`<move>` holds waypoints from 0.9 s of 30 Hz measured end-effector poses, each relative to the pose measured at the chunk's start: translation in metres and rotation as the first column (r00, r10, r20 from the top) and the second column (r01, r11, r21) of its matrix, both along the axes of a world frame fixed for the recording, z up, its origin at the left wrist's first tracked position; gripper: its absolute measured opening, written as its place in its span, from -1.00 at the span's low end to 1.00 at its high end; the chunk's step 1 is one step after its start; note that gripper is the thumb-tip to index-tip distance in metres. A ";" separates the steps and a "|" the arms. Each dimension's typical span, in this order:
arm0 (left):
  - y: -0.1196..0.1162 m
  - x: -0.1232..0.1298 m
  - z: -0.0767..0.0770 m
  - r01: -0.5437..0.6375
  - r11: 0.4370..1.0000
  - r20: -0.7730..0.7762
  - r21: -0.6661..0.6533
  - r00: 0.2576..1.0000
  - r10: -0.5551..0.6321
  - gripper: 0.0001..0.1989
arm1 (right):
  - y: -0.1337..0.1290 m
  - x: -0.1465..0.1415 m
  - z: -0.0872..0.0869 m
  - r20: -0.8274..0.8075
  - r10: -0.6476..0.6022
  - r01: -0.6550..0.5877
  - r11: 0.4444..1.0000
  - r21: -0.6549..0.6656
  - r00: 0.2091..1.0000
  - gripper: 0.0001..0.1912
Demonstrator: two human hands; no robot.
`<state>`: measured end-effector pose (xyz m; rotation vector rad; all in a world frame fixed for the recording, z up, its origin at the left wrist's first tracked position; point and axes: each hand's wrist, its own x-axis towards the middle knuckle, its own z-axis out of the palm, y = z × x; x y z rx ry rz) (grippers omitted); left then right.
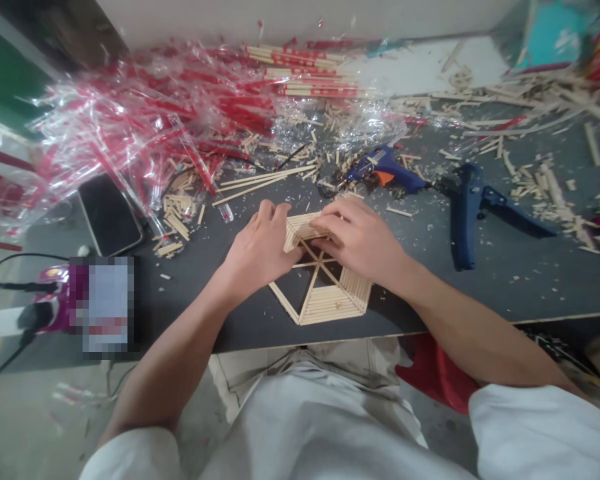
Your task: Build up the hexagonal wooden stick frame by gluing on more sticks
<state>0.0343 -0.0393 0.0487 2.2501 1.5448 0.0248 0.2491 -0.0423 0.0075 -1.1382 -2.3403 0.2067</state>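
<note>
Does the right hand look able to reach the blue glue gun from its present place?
Probably yes. The right hand is at the wooden stick frame, and the glue gun lies a little beyond it; only small stick scraps show between them.

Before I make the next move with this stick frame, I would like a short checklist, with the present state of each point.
1. Left hand at the stick frame: ok, over its left side.
2. Right hand at the frame: ok, over its far right part.
3. All frame sections filled: not ok, the near-left one is open.
4. Long loose sticks nearby: ok, just beyond the hands.
5. Glue gun hot: cannot tell.
6. Blue cutter apart from the hands: ok, lying to the right.
</note>
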 end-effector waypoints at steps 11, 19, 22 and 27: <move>0.005 -0.003 -0.005 0.022 0.999 0.047 0.026 0.999 -0.023 -0.46 | -0.006 -0.010 0.003 0.295 0.020 -0.052 0.993 0.102 0.955 -0.66; 0.005 -0.003 -0.004 0.023 1.000 0.052 0.017 0.998 -0.024 -0.46 | -0.006 -0.009 0.004 0.304 0.018 -0.053 0.993 0.105 0.952 -0.65; 0.005 -0.004 -0.003 0.024 1.000 0.055 0.014 0.998 -0.024 -0.46 | -0.005 -0.008 0.003 0.303 0.024 -0.064 0.990 0.124 0.953 -0.66; 0.005 -0.003 -0.003 0.026 0.999 0.044 0.021 0.999 -0.027 -0.47 | -0.004 -0.007 0.000 0.284 0.035 -0.078 0.987 0.143 0.958 -0.69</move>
